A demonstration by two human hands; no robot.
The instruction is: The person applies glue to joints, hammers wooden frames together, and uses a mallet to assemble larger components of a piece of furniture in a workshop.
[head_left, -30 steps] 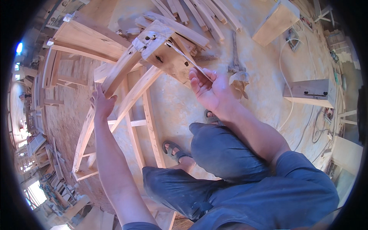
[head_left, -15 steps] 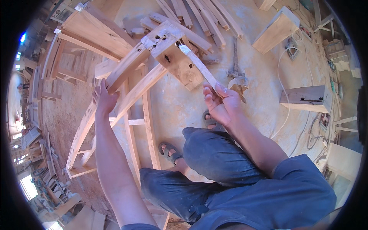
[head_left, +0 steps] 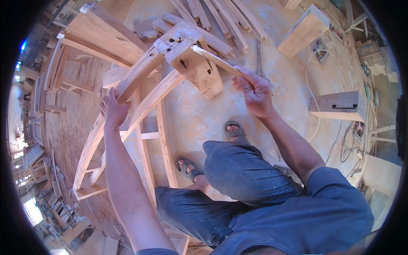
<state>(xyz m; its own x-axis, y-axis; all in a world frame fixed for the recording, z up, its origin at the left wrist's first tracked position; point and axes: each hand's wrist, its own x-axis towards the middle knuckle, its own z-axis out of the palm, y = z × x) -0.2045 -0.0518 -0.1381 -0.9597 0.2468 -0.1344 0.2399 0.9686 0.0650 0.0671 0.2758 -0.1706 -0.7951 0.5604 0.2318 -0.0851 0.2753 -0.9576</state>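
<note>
My left hand (head_left: 114, 109) is closed round the side rail of a wooden frame (head_left: 138, 80), at the rail's lower stretch. Joined to the rail's upper end is a thick wooden block (head_left: 196, 70) with several dark mortise holes in its faces. My right hand (head_left: 257, 94) grips the near end of a thin wooden strip (head_left: 221, 63). The strip's far end, pale and bright, lies at the block's upper right edge; whether it sits inside a hole I cannot tell. Behind my right hand, a tool's wooden handle (head_left: 259, 57) shows on the floor, its head hidden.
Several loose wooden bars (head_left: 225, 23) lie on the floor at the far side. A wooden box (head_left: 304, 32) and a second box (head_left: 338, 105) stand to the right, with a pale cable (head_left: 309, 80) between. More wooden frames (head_left: 104, 34) stand at the upper left. My sandalled feet (head_left: 189, 168) are below the block.
My right hand has moved right and slightly farther away, and its grip has turned over. The strip has swung to a flatter angle. My left hand stays on the rail.
</note>
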